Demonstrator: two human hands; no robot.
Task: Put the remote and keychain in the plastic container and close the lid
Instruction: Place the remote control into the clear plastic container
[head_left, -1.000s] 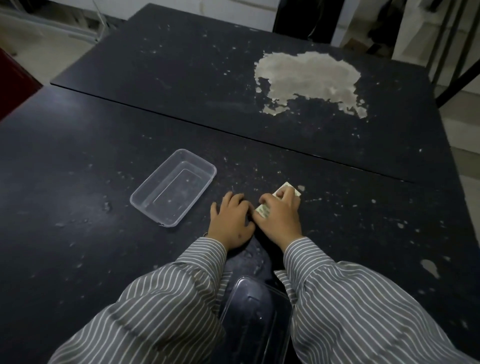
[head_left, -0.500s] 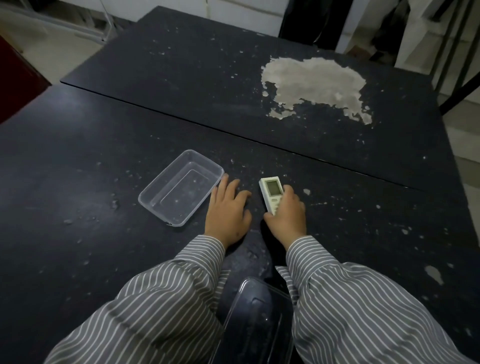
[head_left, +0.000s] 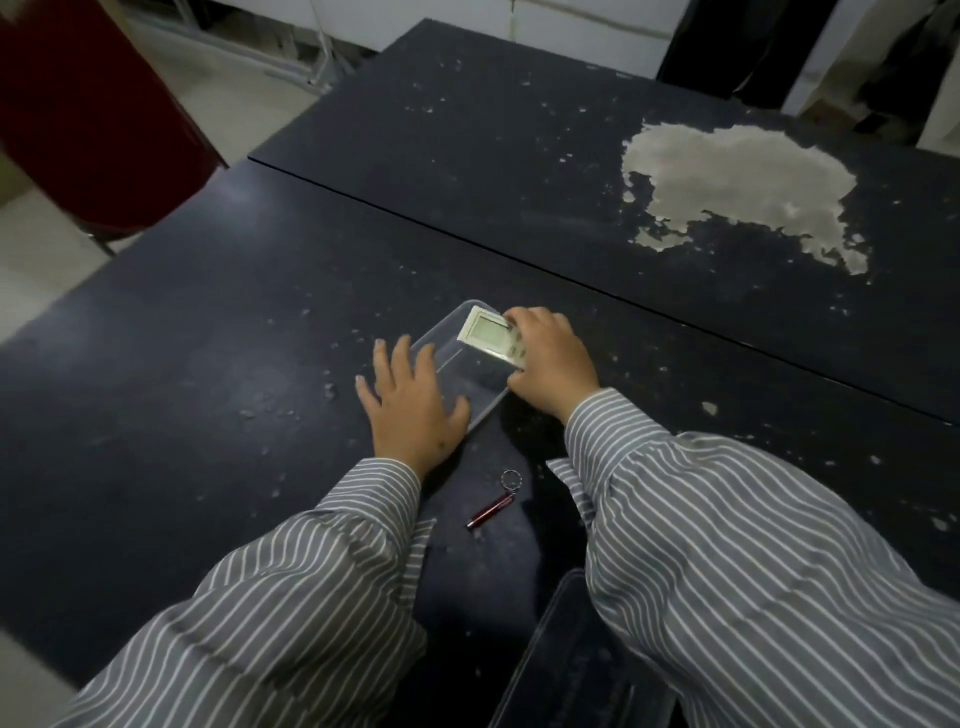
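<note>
My right hand (head_left: 556, 366) grips a white remote (head_left: 491, 338) with a small screen and holds it over the far end of the clear plastic container (head_left: 470, 382). My left hand (head_left: 415, 402) lies flat with fingers spread on the container's near left corner, covering part of its rim. A keychain (head_left: 496, 501), a silver ring with a small dark red stick, lies on the table between my two sleeves, just short of the container. The clear lid (head_left: 566, 660) rests near the table's front edge, partly under my right sleeve.
The dark table (head_left: 208, 364) is speckled with worn white flecks. A second dark table (head_left: 519, 130) butts against it behind, with a large pale worn patch (head_left: 737, 182) at the right. A dark red chair (head_left: 98, 114) stands off the table's left side.
My right hand lifted the remote from the table and carried it left over the container. My left hand moved onto the container's corner. The keychain is now uncovered.
</note>
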